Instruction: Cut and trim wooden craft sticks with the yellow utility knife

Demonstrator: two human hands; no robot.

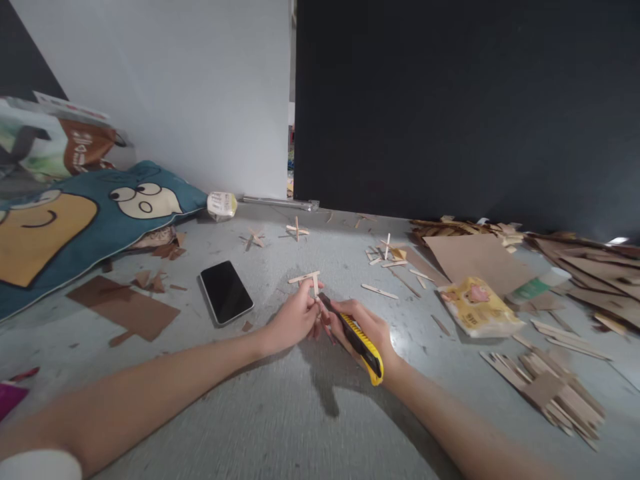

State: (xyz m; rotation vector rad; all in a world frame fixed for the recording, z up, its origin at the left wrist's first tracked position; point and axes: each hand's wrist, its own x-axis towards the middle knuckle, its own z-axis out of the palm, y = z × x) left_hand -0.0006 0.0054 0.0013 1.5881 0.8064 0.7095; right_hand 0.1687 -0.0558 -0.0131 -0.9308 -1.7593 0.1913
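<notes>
Yellow cutter (370, 362) brought close to a pale wooden stick (315, 287)

On the grey table (235, 427), some of the work looks done: one crossed-stick piece (297, 231) stands at upper centre, another piece (257, 238) sits to its left, and an upright stick (387, 245) rises among scraps right of centre. Plenty appears left, judging by the bundle of sticks (575, 395) at lower right and a loose stick (380, 291) right of centre; the held stick seems unfinished.

That pale wooden stick is at mid-frame, its lower end pinched in the closed fingers of the left hand (293, 319). The right hand (370, 327) is wrapped around the yellow cutter, whose tip points at the stick; whether the blade touches it cannot be told. A further stick (300, 277) shows just beyond the left fingertips.
</notes>
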